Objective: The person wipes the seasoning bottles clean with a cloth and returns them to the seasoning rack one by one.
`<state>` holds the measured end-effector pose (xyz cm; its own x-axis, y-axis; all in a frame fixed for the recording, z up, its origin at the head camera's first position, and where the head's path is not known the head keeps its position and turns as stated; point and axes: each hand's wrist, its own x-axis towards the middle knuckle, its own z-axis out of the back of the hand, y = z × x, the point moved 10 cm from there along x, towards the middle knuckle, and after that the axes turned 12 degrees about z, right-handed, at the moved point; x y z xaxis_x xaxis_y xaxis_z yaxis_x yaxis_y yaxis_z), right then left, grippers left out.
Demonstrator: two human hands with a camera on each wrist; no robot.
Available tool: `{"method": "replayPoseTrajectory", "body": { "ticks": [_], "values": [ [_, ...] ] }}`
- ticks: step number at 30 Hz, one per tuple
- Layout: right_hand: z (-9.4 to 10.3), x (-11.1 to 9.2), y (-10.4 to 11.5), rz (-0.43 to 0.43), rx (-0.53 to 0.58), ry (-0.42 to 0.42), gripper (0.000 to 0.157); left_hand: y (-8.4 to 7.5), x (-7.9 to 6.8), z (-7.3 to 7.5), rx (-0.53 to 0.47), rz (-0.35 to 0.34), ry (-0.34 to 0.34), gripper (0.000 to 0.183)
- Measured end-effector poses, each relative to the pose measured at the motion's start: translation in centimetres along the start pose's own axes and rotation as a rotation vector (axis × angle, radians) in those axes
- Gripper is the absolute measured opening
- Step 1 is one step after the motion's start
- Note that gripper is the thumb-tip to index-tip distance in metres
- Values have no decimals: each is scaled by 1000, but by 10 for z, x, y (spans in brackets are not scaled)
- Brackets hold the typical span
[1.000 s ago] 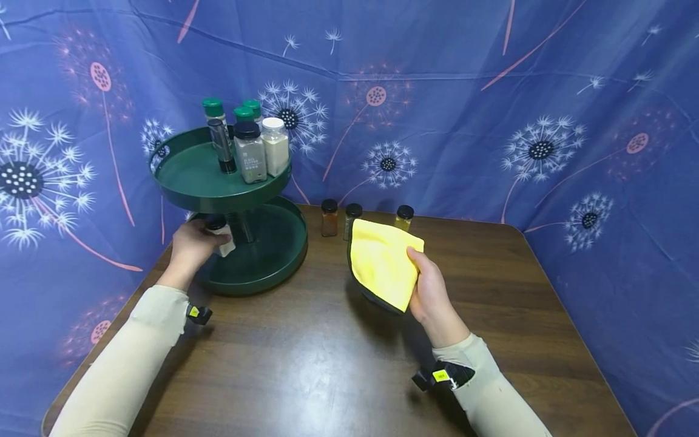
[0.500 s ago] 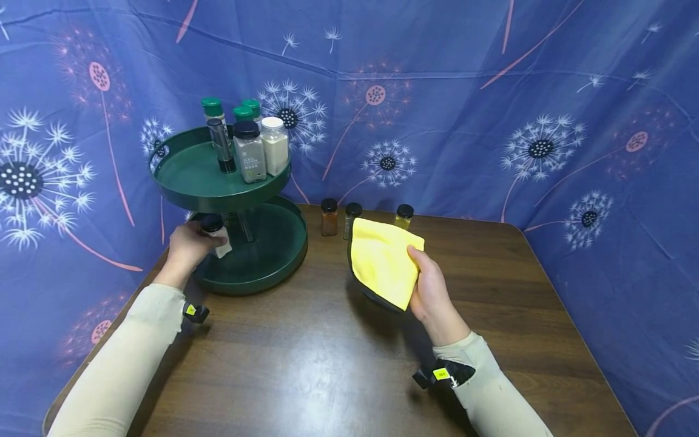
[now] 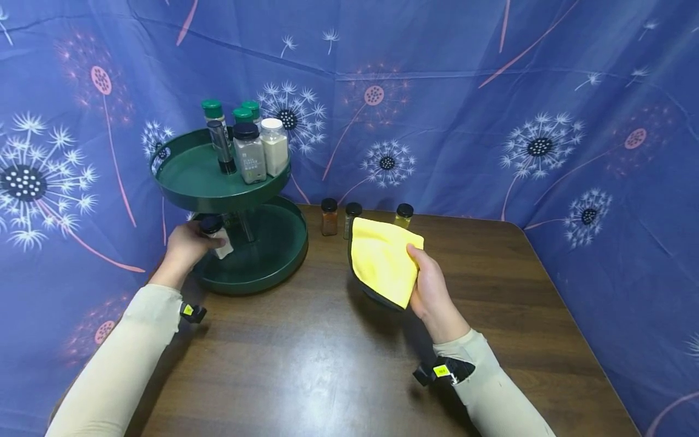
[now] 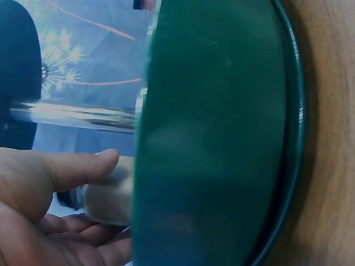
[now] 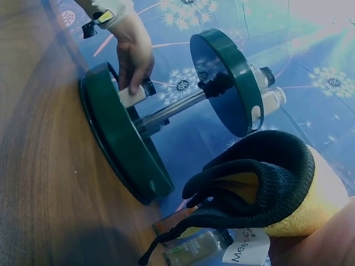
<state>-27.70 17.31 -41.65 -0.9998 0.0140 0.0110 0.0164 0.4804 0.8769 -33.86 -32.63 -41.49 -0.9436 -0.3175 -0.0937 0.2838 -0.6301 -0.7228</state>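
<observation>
My left hand (image 3: pixel 185 247) grips a spice jar (image 3: pixel 223 247) with a black cap and pale contents, at the left side of the lower tier (image 3: pixel 256 283) of a green two-tier turntable. In the left wrist view, the thumb lies along the jar (image 4: pixel 108 202) with fingers beneath; the tier wall hides its base. My right hand (image 3: pixel 431 290) holds a folded yellow cloth (image 3: pixel 383 260) with a dark edge above the table. A white tag (image 5: pixel 246 247) hangs from the cloth in the right wrist view.
The upper tier (image 3: pixel 188 179) carries several jars, including a black-capped pepper jar (image 3: pixel 250 159) and a white-capped one (image 3: pixel 275 149). Behind the cloth, three small black-capped jars stand along the table's back: reddish (image 3: pixel 329 220), grey (image 3: pixel 349 223) and yellow (image 3: pixel 403 217). A blue curtain (image 3: pixel 448 152) encloses the table.
My left hand and its jar have shifted slightly left on the lower tier, mostly in the first half second. My right hand and the cloth stay almost still.
</observation>
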Motion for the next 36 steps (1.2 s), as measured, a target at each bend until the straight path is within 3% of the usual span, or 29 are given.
{"method": "replayPoseTrajectory", "body": {
  "ticks": [4,7,11,15,19,22,27,29,31,36],
  "values": [
    [1,0,1,9,-14,6,38,-1,-7,4,17,-28,-13,53],
    [1,0,1,15,-20,8,38,-2,-16,9,12,-44,-62,59],
    [0,1,-1,12,-22,5,35,-9,-32,22,12,-72,-206,56],
    [0,1,-3,8,-19,3,33,-21,-51,32,-52,-85,-358,51],
    [2,2,-1,16,-25,-2,34,-40,-70,26,-152,-125,-406,49],
    [4,2,1,14,-36,-1,36,-60,-79,5,-145,-194,-306,41],
    [2,2,-1,3,-39,11,40,-96,-91,-49,-47,-290,30,36],
    [1,2,-1,5,-38,11,40,-108,-94,-67,-31,-312,123,34],
    [1,1,-1,8,-37,10,40,-119,-96,-81,-22,-333,180,32],
    [-1,-1,-2,8,-27,7,38,-141,-92,-102,-26,-368,235,34]
  ]
}}
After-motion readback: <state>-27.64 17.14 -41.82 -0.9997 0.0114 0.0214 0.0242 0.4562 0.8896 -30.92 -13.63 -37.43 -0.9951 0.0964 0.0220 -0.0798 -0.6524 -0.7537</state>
